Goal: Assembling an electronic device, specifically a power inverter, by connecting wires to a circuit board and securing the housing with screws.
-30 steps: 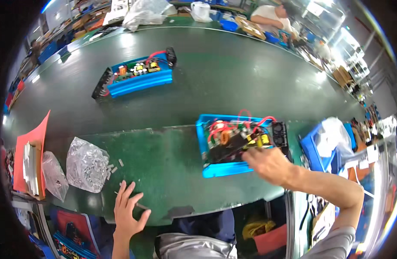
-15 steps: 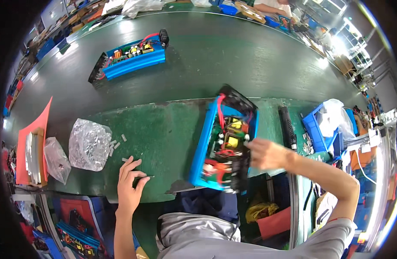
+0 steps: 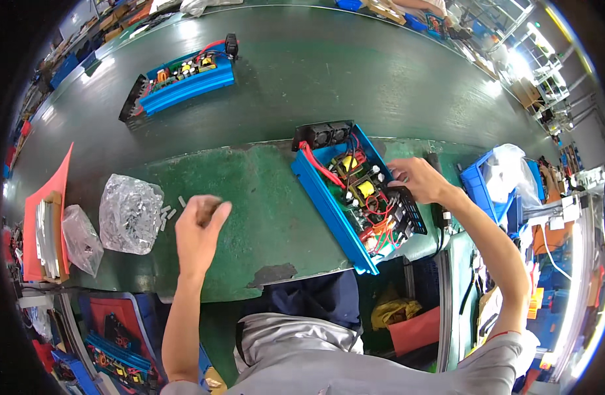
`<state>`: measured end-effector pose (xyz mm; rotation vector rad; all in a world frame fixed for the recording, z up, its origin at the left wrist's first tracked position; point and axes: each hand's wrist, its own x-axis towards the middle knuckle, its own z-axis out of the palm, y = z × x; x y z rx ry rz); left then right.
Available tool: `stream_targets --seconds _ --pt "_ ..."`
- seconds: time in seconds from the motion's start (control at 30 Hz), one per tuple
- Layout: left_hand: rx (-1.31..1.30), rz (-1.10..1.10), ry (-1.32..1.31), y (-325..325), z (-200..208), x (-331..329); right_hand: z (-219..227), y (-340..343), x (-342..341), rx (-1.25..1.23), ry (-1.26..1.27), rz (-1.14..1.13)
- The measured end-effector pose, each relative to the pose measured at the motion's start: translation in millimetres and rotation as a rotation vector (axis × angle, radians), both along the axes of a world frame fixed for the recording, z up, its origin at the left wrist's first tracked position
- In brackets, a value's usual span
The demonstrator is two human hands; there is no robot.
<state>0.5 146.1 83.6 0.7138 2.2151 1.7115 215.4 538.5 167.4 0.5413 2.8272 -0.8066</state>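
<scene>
An open blue power inverter housing (image 3: 328, 204) lies slanted on the green bench, its circuit board, coils and red wires exposed. A black end panel with two fans (image 3: 322, 135) is at its far end; a perforated black panel (image 3: 411, 212) hangs angled at its near right. My right hand (image 3: 419, 181) is closed at the housing's right wall, with thumb and fingers around its edge. To the left, my left hand (image 3: 200, 227) hovers above the bench with curled fingers; whatever is in them is hidden. Beside it are a clear bag of small pale tubes (image 3: 131, 214) and several loose tubes (image 3: 168, 214).
A second blue inverter housing (image 3: 187, 85) lies on the dark conveyor belt (image 3: 282, 79) beyond the bench. On the right are a blue bin (image 3: 480, 187) with plastic bags and a black cable-ended tool (image 3: 437, 212). A red folder (image 3: 46, 210) stands at the left.
The nearer housing has turned, its fan end swinging left and its near end right. My left hand has lifted and curled; the small piece at its fingertips no longer shows. The far housing shifted left.
</scene>
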Motion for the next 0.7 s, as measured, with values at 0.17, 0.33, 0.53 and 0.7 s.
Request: stream_targets --seconds 0.17,0.33,0.53,0.7 --pt "0.032 -0.069 -0.186 57 28 -8 10 2 -23 0.136 0.024 0.18" --pt "-0.181 -0.193 -0.5 59 38 8 25 -18 -65 0.226 0.085 0.386" --pt "-0.191 -0.235 -0.779 61 42 12 13 -27 -84 -0.073 0.165 0.332" --pt "-0.057 -0.232 -0.782 71 44 18 29 -19 -18 -0.222 0.193 0.257"
